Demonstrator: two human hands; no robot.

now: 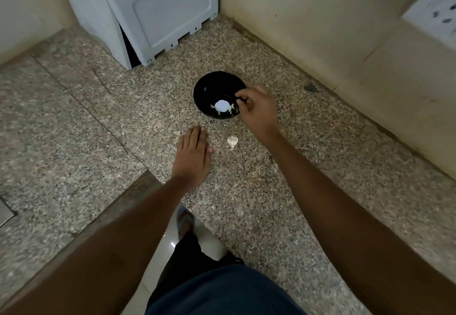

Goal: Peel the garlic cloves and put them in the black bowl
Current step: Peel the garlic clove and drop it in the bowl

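The black bowl (209,87) stands on the speckled granite counter (246,191) near the corner wall. Inside it lie a few pale garlic cloves (231,110) around a bright white patch. My right hand (257,111) is at the bowl's right rim, with thumb and forefinger curled and seemingly pinching the rim. My left hand (193,156) rests flat on the counter in front of the bowl, fingers straight, holding nothing. A pale piece of garlic (232,141) lies on the counter between my hands; I cannot tell whether it is a clove or just skin.
A light grey appliance (153,11) stands at the back left of the counter. Cream walls close off the back and right, with a white socket plate (436,16) on the right wall. Small bits of garlic skin (255,172) dot the counter. The counter edge runs diagonally below my left arm.
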